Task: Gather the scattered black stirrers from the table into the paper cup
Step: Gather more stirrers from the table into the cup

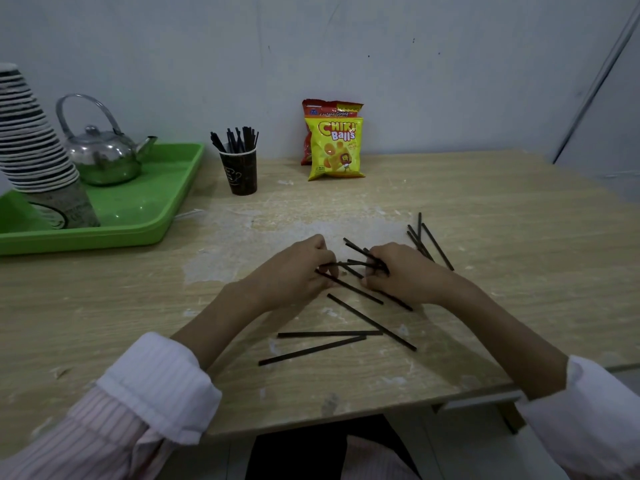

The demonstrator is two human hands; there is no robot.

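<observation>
Black stirrers lie scattered on the wooden table [485,202]. My left hand [301,268] and my right hand [398,271] meet at the middle of the table, both pinching a loose bundle of stirrers [360,263] between them. Three stirrers [329,334] lie flat just in front of my hands. Another small group [427,242] rests to the right of my right hand. A dark paper cup [240,174] stands upright at the back, left of centre, with several stirrers sticking out of it.
A green tray [156,209] at the left holds a steel kettle [104,154] and a tall stack of paper cups [31,147]. Two snack bags [334,147] lean against the wall behind. The table's front edge runs close to my sleeves.
</observation>
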